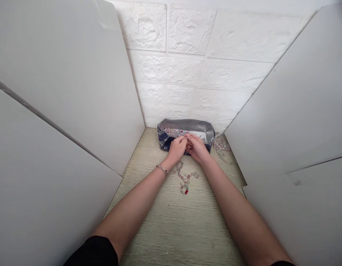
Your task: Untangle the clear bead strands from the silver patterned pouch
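Note:
My left hand (177, 149) and my right hand (197, 148) meet over the front edge of a dark blue pouch (163, 140) with a silver lining. Both have their fingers pinched together at the tips. Something small and reddish, likely a bead, shows at the fingertips, too small to make out. Loose clear, pink and red beads (172, 132) lie inside the pouch on its left side. A beaded string (182, 178) of pale, pink and red beads trails on the surface just below my hands.
More strings of pale beads (221, 146) lie right of the pouch. A white brick-patterned wall (182, 70) stands behind it. White panels rise at the left (76, 85) and right (292, 99) of the pale wood-grain surface (173, 229).

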The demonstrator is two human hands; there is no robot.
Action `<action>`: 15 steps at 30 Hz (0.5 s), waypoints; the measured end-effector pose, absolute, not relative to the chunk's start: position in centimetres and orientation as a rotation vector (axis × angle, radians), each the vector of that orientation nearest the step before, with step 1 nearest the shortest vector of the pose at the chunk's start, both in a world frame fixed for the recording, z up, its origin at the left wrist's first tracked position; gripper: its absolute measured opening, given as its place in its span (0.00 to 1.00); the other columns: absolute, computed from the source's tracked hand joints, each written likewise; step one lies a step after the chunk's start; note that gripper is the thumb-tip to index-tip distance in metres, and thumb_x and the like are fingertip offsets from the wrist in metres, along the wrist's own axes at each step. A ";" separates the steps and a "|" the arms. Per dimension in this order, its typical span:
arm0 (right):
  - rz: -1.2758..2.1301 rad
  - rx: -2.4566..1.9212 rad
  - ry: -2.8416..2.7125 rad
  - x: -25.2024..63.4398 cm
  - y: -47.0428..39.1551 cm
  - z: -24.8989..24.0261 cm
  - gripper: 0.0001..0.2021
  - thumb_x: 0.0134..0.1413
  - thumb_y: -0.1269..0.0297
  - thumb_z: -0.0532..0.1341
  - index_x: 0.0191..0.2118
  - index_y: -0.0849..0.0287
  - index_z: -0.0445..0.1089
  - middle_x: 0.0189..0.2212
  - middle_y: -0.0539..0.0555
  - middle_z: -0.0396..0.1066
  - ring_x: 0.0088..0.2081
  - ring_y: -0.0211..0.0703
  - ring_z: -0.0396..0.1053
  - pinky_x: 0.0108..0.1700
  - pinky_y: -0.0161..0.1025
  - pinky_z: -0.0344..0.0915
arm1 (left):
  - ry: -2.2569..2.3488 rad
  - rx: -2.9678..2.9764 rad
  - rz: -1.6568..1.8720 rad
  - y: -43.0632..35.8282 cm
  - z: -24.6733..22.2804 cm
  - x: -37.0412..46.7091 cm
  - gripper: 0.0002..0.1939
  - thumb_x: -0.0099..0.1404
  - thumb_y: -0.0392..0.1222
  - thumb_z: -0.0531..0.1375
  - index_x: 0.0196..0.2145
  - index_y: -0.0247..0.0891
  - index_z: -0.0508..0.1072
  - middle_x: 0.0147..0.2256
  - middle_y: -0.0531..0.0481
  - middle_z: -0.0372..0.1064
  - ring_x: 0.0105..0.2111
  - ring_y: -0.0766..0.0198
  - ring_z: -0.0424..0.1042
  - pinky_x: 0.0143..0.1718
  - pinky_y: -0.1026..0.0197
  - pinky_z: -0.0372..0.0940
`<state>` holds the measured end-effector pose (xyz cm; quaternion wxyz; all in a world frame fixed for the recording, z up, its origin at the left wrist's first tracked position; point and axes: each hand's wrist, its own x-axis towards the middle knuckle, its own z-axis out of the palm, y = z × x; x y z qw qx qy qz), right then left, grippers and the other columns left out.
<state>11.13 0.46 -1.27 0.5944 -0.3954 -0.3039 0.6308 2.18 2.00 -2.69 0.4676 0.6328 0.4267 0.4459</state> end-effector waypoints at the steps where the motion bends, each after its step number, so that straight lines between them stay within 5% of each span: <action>1: 1.464 -0.920 -0.706 11.1 0.5 -1.3 0.09 0.36 0.61 0.63 0.25 0.59 0.64 0.13 0.44 0.58 0.15 0.28 0.52 0.17 0.29 0.52 | 1.044 1.553 1.092 2.0 -2.7 2.2 0.11 0.54 0.42 0.46 0.19 0.35 0.58 0.20 0.55 0.56 0.23 0.71 0.53 0.25 0.67 0.50; 15: 1.458 -0.921 -0.724 11.1 0.4 -1.2 0.09 0.36 0.61 0.63 0.25 0.59 0.64 0.14 0.44 0.59 0.15 0.28 0.53 0.18 0.29 0.52 | 1.050 1.546 1.084 1.9 -2.4 2.1 0.11 0.54 0.42 0.46 0.20 0.35 0.59 0.21 0.54 0.57 0.23 0.71 0.54 0.25 0.67 0.50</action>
